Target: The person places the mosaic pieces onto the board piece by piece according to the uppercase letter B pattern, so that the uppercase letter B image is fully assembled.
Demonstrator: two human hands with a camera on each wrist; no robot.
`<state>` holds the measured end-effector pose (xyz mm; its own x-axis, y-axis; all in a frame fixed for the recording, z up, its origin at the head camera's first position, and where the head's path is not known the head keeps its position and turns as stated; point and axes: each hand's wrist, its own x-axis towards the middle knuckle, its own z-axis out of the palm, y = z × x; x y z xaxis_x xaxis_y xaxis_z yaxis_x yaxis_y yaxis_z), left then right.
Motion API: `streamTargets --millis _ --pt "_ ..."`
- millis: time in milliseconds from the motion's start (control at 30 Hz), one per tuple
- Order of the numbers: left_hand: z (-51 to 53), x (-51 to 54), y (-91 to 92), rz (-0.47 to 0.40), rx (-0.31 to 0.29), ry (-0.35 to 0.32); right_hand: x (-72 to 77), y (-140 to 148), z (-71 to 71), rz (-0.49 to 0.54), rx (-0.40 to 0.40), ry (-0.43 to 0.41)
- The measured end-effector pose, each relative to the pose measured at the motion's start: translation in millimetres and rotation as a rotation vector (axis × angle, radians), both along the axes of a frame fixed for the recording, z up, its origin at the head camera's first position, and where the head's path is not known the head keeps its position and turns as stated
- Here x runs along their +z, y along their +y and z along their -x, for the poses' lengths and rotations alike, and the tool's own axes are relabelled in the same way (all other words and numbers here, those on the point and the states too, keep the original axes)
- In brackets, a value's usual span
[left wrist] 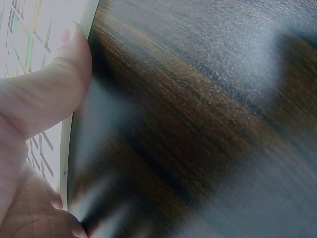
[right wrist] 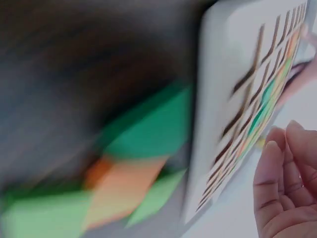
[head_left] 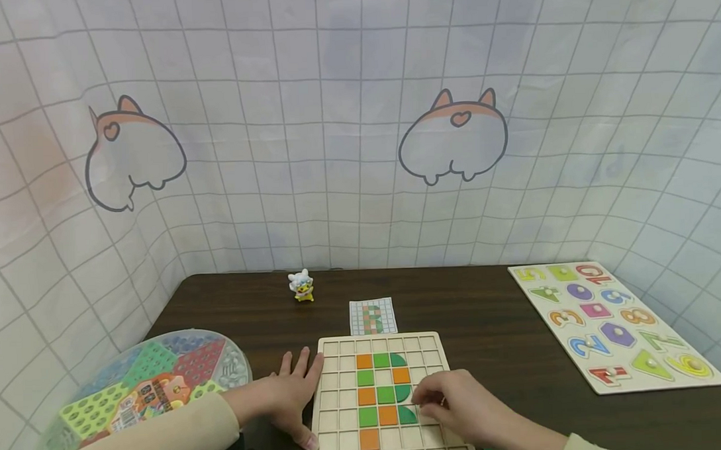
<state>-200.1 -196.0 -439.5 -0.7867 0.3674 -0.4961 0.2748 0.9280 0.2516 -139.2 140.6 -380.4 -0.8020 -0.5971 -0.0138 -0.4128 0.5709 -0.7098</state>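
Note:
A wooden grid board point(head_left: 337, 421) lies on the table with orange squares point(head_left: 369, 439), light green squares point(head_left: 368, 417) and dark green rounded pieces point(head_left: 407, 415) set in its cells. Spread along the board's left edge, my left hand point(head_left: 283, 396) touches the frame with its fingers and thumb point(left wrist: 74, 64). My right hand point(head_left: 456, 404) hovers over the board's right side, fingers loosely bent. In the right wrist view no piece shows between its thumb and fingertips. Loose green point(right wrist: 153, 124), orange point(right wrist: 124, 188) and light green point(right wrist: 47, 213) pieces lie blurred beside the board.
Behind the board lies a pattern card point(head_left: 372, 316), with a small figurine point(head_left: 303, 286) farther back. A number-and-shape puzzle board point(head_left: 626, 328) takes up the right side. At left is a round clear container point(head_left: 231, 368) with coloured sheets. A patterned curtain point(head_left: 346, 152) surrounds the dark table point(head_left: 471, 307).

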Motion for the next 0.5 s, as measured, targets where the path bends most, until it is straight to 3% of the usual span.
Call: streamTargets --millis 333,500 --pt "4.5 -7.0 -3.2 -0.015 -0.015 -0.008 -5.7 72.1 10.7 -0.082 -0.112 0.063" --pt "6.0 -9.2 -3.6 -0.011 -0.014 -0.008 -13.3 89.1 10.4 -0.103 -0.107 0.010"
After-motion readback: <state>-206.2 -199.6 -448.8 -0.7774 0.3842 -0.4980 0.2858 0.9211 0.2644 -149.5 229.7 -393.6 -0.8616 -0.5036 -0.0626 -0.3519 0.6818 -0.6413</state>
